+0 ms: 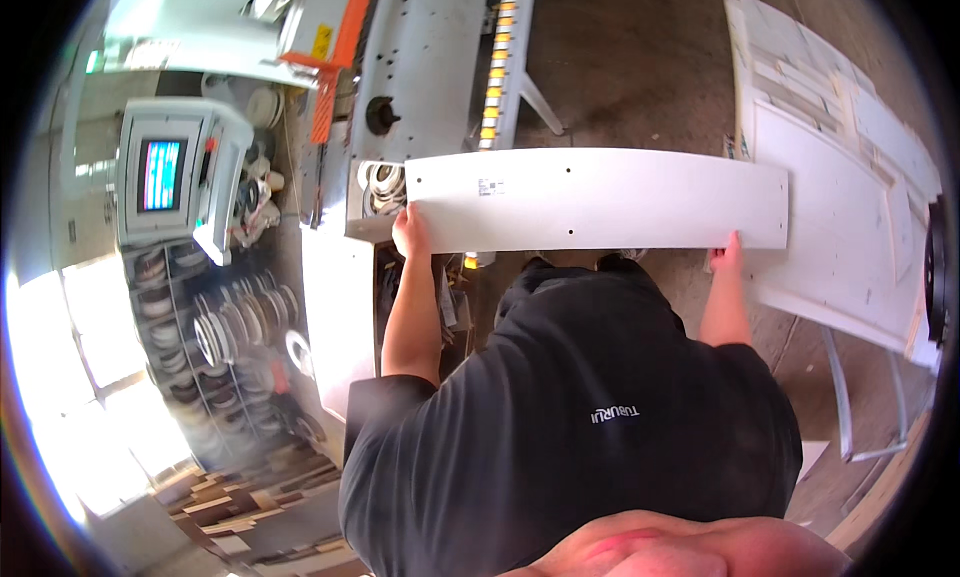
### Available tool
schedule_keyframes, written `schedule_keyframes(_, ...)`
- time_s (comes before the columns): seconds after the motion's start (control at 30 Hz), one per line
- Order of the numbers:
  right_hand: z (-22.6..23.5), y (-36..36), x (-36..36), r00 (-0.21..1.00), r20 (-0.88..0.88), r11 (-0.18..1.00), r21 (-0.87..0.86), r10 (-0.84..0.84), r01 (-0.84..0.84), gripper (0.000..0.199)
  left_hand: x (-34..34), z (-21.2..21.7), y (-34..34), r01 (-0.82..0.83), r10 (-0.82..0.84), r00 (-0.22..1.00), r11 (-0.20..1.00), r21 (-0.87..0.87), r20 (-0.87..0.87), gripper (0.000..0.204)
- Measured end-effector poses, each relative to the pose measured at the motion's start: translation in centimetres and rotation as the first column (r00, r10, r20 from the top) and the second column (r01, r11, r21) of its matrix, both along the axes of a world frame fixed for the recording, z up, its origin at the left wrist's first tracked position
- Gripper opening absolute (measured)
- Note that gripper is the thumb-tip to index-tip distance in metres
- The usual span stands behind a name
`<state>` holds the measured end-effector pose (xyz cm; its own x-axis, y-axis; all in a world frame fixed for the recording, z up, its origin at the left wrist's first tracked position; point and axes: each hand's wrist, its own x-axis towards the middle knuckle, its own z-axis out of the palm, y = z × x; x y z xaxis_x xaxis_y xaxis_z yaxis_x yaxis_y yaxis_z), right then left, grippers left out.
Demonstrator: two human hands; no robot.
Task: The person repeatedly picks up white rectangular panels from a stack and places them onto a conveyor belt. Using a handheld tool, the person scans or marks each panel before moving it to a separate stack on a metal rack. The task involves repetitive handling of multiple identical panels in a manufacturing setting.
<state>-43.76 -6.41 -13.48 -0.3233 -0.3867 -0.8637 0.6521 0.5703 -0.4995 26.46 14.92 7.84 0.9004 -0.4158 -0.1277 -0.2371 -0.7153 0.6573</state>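
Note:
A long white board [640, 197] spans the space in front of me, held crosswise in both hands. It has a small printed label near its left part and several small dark holes. My left hand [411, 233] grips the near edge at the left end, thumb on top. My right hand [728, 253] holds the same edge close to the right end, with a finger lying over the top face. The fingers beneath the board are hidden. Its left end reaches the machine bed [425, 67], and its right end overlaps a stack of white panels [830, 207].
On the left stands a control console [160, 172] with a lit screen. Edge-band rolls [240, 322] fill a rack below it. A white cabinet side [338, 317] is beside my left arm. A roller rail [497, 67] runs along the machine; a metal frame [840, 397] stands at right.

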Motion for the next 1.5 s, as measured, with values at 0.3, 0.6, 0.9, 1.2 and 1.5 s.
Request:
schedule_keyframes(0.3, 10.4, 7.9, 15.6, 0.99, 0.037, 0.982, -0.132, 0.137, -0.131, 0.04, 15.5, 1.5, 4.8, 0.111, -0.215, 0.888, 0.958, 0.265, 0.405, 0.047)
schedule_keyframes(0.6, 20.0, 16.9, 30.7, 0.95, 0.065, 0.946, -0.131, 0.306, -0.296, 0.048, 21.7, -1.4, 8.9, 0.331, -0.414, 0.746, 0.91, 0.249, 0.522, 0.042)
schedule_keyframes(0.9, 18.6, 14.7, 16.2, 0.986, -0.043, 0.96, -0.237, -0.163, 0.149, 0.057, 32.9, -0.1, 13.1, 0.15, 0.006, 0.924, 0.914, -0.377, 0.383, 0.034)
schedule_keyframes(1.2, 20.6, 14.6, 18.2, 0.976, -0.108, 0.972, -0.159, -0.19, 0.172, 0.067, 54.2, 4.2, 20.1, -0.395, 0.402, 0.828, 0.913, -0.103, 0.39, 0.042)
schedule_keyframes(1.5, 20.9, 14.6, 17.4, 0.99, -0.103, 0.984, -0.16, -0.097, 0.08, 0.072, 55.0, 3.9, 21.8, -0.319, 0.391, 0.843, 0.917, -0.242, 0.37, 0.035)
